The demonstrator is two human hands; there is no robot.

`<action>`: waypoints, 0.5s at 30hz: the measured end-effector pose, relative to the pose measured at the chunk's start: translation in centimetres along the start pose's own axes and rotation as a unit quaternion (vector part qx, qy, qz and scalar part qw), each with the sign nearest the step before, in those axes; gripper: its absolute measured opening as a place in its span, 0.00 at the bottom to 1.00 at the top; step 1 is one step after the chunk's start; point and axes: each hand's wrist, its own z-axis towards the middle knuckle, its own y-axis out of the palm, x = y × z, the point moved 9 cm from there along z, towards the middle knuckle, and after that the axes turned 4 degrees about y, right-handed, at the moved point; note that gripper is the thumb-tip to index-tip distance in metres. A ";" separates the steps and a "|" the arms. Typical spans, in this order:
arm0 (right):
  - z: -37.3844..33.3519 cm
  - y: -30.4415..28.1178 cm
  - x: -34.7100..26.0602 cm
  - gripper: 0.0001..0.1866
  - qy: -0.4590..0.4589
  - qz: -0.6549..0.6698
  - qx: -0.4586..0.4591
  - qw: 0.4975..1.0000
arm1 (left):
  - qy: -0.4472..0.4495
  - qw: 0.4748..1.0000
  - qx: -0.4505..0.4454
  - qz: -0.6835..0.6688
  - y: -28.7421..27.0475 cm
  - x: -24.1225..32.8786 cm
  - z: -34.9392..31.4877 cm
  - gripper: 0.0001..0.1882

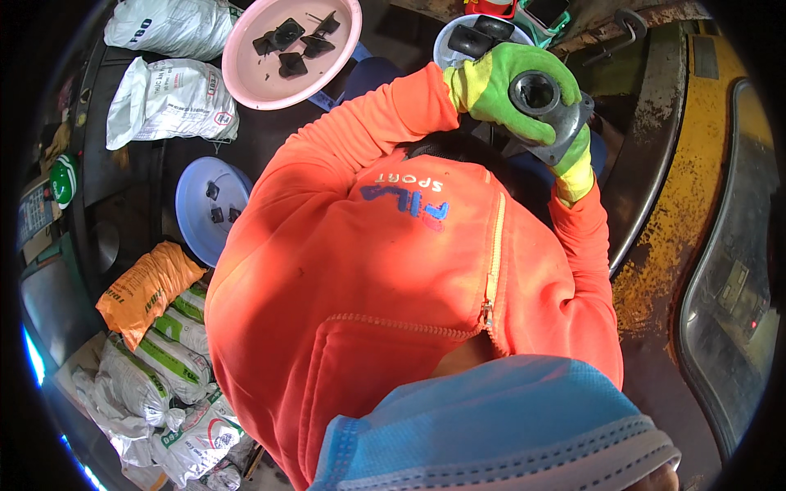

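Observation:
Both my hands wear green work gloves with yellow cuffs and are raised at the upper right. Between them is a black flanged part [566,121], with a round collar around a deep hole facing up. My left hand [501,82] is closed around the collar side, its fingers curling over the part. Below the flange, my right hand [575,162] supports the part from the right; most of its fingers are hidden behind it. Just beyond my left hand, a pale basin [443,52] holds black pieces [472,39].
At the upper left stands a pink basin [232,72] with several small black parts [292,65]. A blue basin [190,221] with small dark pieces is at my left. White sacks [168,102] and an orange sack [147,286] lie further left. A rusty yellow machine [655,270] borders my right side.

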 end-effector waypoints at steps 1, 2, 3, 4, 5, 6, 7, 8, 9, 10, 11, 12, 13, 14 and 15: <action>-0.2 0.4 0.9 0.34 0.036 0.048 -0.012 0.998 | -0.014 1.000 0.003 -0.018 0.1 -0.5 -0.2 0.24; -0.4 0.6 1.6 0.34 0.057 0.076 -0.010 0.995 | -0.028 0.999 0.006 -0.035 0.1 -1.0 -0.4 0.24; -0.6 0.7 2.2 0.34 0.078 0.104 -0.008 0.991 | -0.032 0.999 0.007 -0.042 0.2 -1.3 -0.6 0.24; -0.7 0.9 2.8 0.34 0.099 0.133 -0.006 0.986 | -0.036 0.998 0.008 -0.050 0.2 -1.6 -0.7 0.24; -0.8 1.0 2.9 0.34 0.090 0.128 -0.009 0.988 | -0.040 0.998 0.009 -0.057 0.2 -1.8 -0.8 0.24; -0.9 1.1 3.1 0.34 0.081 0.123 -0.013 0.989 | -0.043 0.997 0.004 -0.065 0.3 -2.1 -0.8 0.24; -1.1 1.0 3.2 0.34 0.075 0.132 -0.006 0.988 | -0.047 0.996 0.000 -0.072 0.3 -2.3 -0.7 0.24; -1.3 1.0 3.5 0.34 0.069 0.142 0.000 0.987 | -0.050 0.995 -0.004 -0.080 0.3 -2.5 -0.7 0.24; -1.6 0.9 3.8 0.33 0.066 0.166 0.016 0.984 | -0.047 0.995 -0.025 -0.084 0.5 -2.6 -0.6 0.24; -1.9 1.0 4.6 0.32 0.090 0.160 0.022 0.983 | -0.045 0.994 -0.046 -0.088 0.7 -2.6 -0.6 0.24; -2.3 1.4 5.4 0.33 0.108 0.225 0.023 0.968 | -0.042 0.993 -0.067 -0.092 1.0 -2.5 -0.6 0.24; -2.9 2.1 6.5 0.33 0.155 0.258 0.013 0.954 | -0.041 0.991 -0.083 -0.094 1.3 -2.5 -0.6 0.24; -3.4 2.8 7.7 0.33 0.205 0.274 -0.002 0.940 | -0.038 0.991 -0.092 -0.088 1.4 -2.4 -0.6 0.23; -3.6 2.9 7.5 0.33 0.177 0.261 -0.009 0.949 | -0.032 0.992 -0.095 -0.079 1.4 -2.3 -0.6 0.23; -3.8 3.2 7.9 0.33 0.189 0.263 -0.019 0.946 | -0.024 0.993 -0.091 -0.066 1.4 -2.0 -0.6 0.23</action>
